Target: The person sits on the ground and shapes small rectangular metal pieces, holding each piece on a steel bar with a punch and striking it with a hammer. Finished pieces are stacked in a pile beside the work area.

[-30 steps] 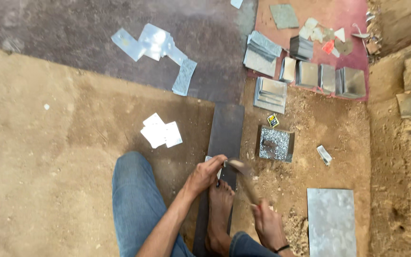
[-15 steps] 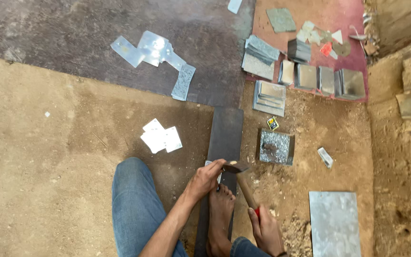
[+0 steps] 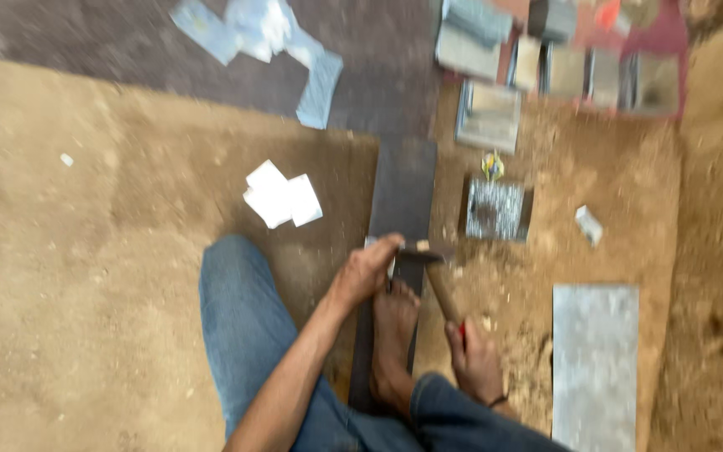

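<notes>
A view from above of a person sitting on a dirt floor [image 3: 85,318], slightly blurred. The right hand [image 3: 477,362] has its grip clenched around the wooden handle of a hammer [image 3: 438,280], whose dark head rests at the top, just beside the left hand's fingertips. The left hand [image 3: 367,269] pinches a small metal piece [image 3: 392,266] against a long dark metal bar [image 3: 402,209] that runs away from the person; how tight that grip is cannot be told through the blur. A bare foot [image 3: 391,343] rests on the near end of the bar, just below the left hand. To the left of the bar lie a few white square pieces [image 3: 280,197]. To its right sits a small tray of shiny bits [image 3: 496,209], and nearer, a flat grey metal sheet [image 3: 596,364]. Stacks of folded sheet-metal parts [image 3: 546,59] line the far edge.
</notes>
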Available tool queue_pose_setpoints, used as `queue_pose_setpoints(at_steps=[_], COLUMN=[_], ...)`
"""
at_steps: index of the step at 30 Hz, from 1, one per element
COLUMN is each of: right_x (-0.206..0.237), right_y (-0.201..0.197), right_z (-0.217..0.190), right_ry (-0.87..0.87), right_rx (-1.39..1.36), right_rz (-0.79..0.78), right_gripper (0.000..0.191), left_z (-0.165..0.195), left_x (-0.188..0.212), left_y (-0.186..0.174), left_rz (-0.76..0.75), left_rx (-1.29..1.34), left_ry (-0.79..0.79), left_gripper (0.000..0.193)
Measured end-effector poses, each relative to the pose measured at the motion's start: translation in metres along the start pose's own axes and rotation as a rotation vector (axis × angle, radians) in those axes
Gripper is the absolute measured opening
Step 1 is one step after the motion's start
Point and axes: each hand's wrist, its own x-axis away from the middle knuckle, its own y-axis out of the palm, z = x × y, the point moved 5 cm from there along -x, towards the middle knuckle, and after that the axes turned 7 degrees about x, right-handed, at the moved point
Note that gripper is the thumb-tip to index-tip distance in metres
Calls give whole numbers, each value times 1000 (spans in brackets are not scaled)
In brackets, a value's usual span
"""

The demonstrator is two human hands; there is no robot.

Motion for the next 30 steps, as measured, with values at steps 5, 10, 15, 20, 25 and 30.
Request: queue_pose_setpoints(at_steps=[5, 10, 15, 20, 25, 30], right_x=[13, 0, -26, -14, 16, 10], right_y=[-58, -47, 26, -6, -63, -38], right_z=[-25, -20, 7, 5, -14, -20], right_ry=[-91, -432, -80, -23, -277, -372], right_rx=[-129, -1154, 45, -28, -569, -267], right_rz=[239, 481, -14, 82, 495, 293], right_gripper=[38, 41, 40, 39, 46, 42], left_z=[-45, -62, -49, -40, -22, -4], left_x=[2, 4, -2, -6, 1, 0], left_y=[4, -19, -25, -3, 4, 2], left_rz=[148, 528, 382, 59, -19, -64], left_rx=[768, 1191, 895, 657, 297, 172], left_ry=[-266, -466, -398, -325, -272, -137], left_gripper=[17, 28, 24, 27, 24, 25])
